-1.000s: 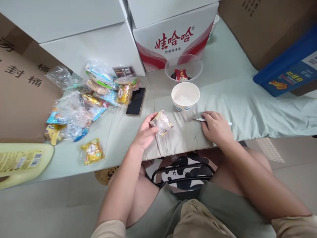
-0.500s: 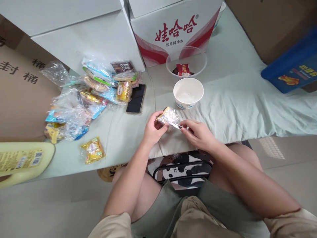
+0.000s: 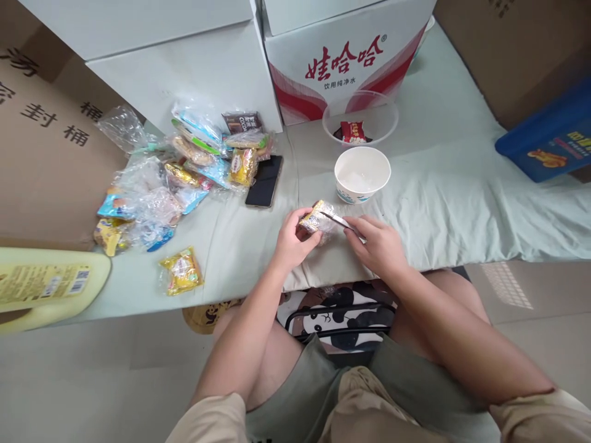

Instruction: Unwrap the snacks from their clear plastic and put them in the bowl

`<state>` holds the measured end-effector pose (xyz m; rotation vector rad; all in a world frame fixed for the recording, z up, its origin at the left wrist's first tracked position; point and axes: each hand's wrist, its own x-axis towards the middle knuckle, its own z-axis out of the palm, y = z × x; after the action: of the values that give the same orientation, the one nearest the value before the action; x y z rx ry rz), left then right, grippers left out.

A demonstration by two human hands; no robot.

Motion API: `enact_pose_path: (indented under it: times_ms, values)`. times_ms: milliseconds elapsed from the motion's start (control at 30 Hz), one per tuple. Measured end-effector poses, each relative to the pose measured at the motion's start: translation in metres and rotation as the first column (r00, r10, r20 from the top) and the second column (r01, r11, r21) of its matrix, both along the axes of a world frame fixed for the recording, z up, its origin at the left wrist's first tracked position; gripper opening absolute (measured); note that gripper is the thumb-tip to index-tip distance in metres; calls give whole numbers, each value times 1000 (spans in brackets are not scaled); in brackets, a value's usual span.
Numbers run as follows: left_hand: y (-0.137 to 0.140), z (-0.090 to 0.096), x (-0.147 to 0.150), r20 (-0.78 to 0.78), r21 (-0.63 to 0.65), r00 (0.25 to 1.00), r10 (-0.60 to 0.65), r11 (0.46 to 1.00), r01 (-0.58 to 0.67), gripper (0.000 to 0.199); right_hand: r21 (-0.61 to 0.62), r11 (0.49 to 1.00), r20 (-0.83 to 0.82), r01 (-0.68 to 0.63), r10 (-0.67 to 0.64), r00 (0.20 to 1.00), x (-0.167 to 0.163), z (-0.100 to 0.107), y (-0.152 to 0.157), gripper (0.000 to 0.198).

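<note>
My left hand (image 3: pixel 295 240) is closed on a small snack packet (image 3: pixel 315 216) in a clear and yellow wrapper, above the cloth-covered surface. In my right hand (image 3: pixel 376 244) is a thin, knife-like tool (image 3: pixel 339 220), its narrow blade pointing left across the packet's wrapper. Whether the blade touches the wrapper I cannot tell. Just beyond my hands stands a white paper bowl (image 3: pixel 362 174) with something clear or whitish at the bottom. Behind it, a clear plastic bowl (image 3: pixel 385 126) holds a red packet (image 3: pixel 353 131).
Several wrapped snacks (image 3: pixel 152 197) are heaped at the left, beside a dark phone (image 3: pixel 265 181). A yellow snack packet (image 3: pixel 181 271) lies nearer the front edge. White cartons (image 3: pixel 346 67) line the back. A yellow jug (image 3: pixel 50 286) stands left, a blue container (image 3: pixel 547 132) right.
The tool in my right hand has lifted and turned, so its blade now lies over the packet's upper part. My left hand keeps its hold. The whole view has shifted slightly.
</note>
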<state>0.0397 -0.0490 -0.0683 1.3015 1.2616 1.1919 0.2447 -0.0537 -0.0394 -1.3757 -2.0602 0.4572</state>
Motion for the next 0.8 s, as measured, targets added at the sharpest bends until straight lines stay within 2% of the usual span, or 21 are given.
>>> enact_pose_path:
  times_ms: [100,167,233,300,433,533,633,700,800]
  values:
    - [3,1,-3,-5,21,998,65,998,-65,52,16,1000,124,-6,4,992,4,0,3,33]
    - [6,3,-11,27,26,986,168,985,-168,56,-9,1000,186,11,-10,983,8,1,4,33]
    - [10,4,-21,74,23,959,273,961,-275,59,-12,998,248,63,-58,967,14,1,6,31]
    - [11,5,-30,89,38,942,323,944,-327,60,16,992,309,123,-122,943,19,0,7,28]
    - [5,7,-30,-42,88,973,227,971,-223,59,81,976,341,201,-217,914,21,-2,8,28]
    - [-1,8,-20,-248,195,958,148,976,-100,52,54,988,278,144,-153,948,15,-3,7,33]
    - [0,10,-15,-444,316,881,165,949,-19,50,22,998,233,62,-65,970,8,-4,4,34]
    - [2,12,-15,-490,332,852,184,943,-12,45,19,999,222,35,-38,974,4,-5,4,32]
    - [4,15,-18,-487,311,851,197,950,-42,34,17,1000,212,4,-8,977,2,-7,3,31]
